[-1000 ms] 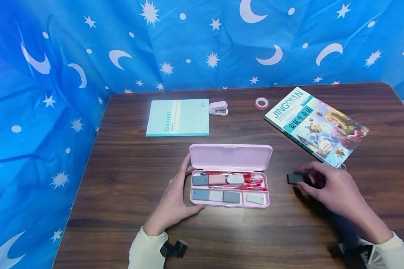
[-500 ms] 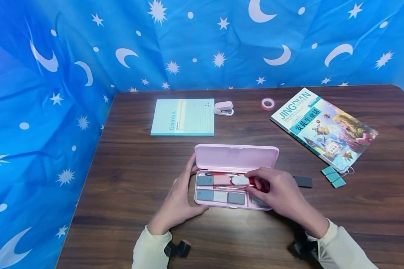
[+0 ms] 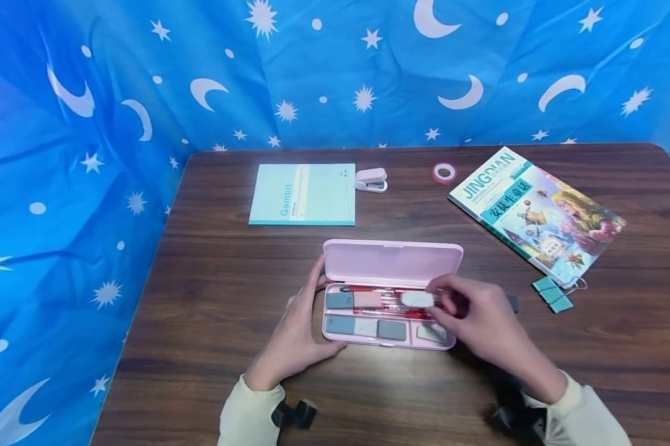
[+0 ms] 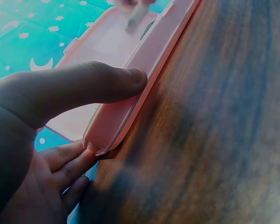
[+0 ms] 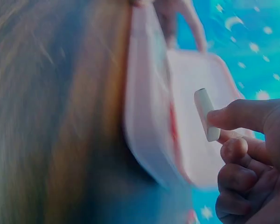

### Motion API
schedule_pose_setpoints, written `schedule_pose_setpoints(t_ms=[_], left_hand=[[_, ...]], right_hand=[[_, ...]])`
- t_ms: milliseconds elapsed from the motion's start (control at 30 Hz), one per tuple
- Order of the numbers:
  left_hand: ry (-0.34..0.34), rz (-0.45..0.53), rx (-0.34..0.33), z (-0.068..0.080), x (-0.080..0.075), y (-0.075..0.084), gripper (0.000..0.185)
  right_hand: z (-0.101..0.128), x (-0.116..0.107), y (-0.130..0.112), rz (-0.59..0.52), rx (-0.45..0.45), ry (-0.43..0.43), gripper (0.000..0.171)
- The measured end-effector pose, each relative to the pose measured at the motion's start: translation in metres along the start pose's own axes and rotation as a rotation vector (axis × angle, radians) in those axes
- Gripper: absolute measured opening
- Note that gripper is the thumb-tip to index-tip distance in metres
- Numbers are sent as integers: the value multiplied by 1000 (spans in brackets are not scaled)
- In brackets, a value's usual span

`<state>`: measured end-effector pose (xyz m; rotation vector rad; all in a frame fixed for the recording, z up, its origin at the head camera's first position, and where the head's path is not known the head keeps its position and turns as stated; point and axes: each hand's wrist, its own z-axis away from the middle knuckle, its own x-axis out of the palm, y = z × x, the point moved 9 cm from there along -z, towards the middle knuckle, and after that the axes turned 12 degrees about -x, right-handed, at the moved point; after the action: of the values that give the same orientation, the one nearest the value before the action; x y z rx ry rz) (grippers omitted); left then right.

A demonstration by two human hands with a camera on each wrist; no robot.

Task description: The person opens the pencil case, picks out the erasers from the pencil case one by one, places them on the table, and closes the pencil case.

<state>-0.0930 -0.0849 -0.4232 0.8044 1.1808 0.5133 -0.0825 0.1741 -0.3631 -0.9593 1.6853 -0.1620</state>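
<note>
A pink pencil case (image 3: 393,260) lies with its lid up, holding red pens (image 3: 362,288) and several grey, pink and white erasers. My left hand (image 3: 295,331) grips its left end, thumb on the front wall and fingers behind, as the left wrist view also shows. Between thumb and forefinger, my right hand (image 3: 488,316) pinches a white eraser (image 3: 417,299), raised over the case's right half. In the right wrist view this eraser (image 5: 206,114) is seen edge-on in front of the lid. A dark eraser-like block (image 3: 512,303) on the table is mostly hidden behind my right hand.
A teal binder clip (image 3: 552,294) lies by the front corner of a picture-covered book (image 3: 538,214) at the right. Farther back are a roll of tape (image 3: 444,173), a small pink stapler (image 3: 371,179) and a pale green notebook (image 3: 303,194). Blue curtains surround the table (image 3: 201,279).
My right hand has let go of the dark block on the table, come left to the case and taken the white eraser, now lifted and shifted right. My left hand has kept its hold.
</note>
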Motion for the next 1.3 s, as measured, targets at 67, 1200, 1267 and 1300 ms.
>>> schedule_pose_setpoints(t_ms=[67, 1200, 1267, 1300], left_hand=[[5, 3, 6, 0, -1, 1, 139], [10, -11, 11, 1, -2, 0, 139], [9, -14, 6, 1, -2, 1, 139], [8, -14, 5, 1, -2, 1, 140]], right_hand=[[8, -17, 8, -19, 40, 36, 33], [-13, 13, -26, 175, -54, -102, 29], [-20, 30, -31, 154, -58, -142, 30], [-23, 37, -33, 150, -55, -153, 30]])
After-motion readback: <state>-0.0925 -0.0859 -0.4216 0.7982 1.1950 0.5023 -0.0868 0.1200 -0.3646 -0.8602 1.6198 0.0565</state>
